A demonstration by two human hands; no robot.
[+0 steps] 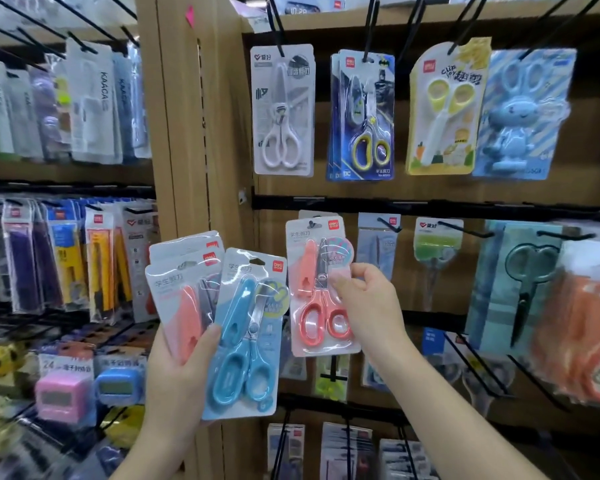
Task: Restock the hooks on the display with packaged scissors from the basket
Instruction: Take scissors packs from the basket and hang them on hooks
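One pack [321, 344] pinched by right hand [364, 299].

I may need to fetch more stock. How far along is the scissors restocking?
Done: top-row hooks carry packs, like the white scissors pack. In hand: the right hand pinches a pink scissors pack up at the middle row; whether it is seated is unclear. Left: the left hand grips a blue pack and pink packs behind it, not yet hung.
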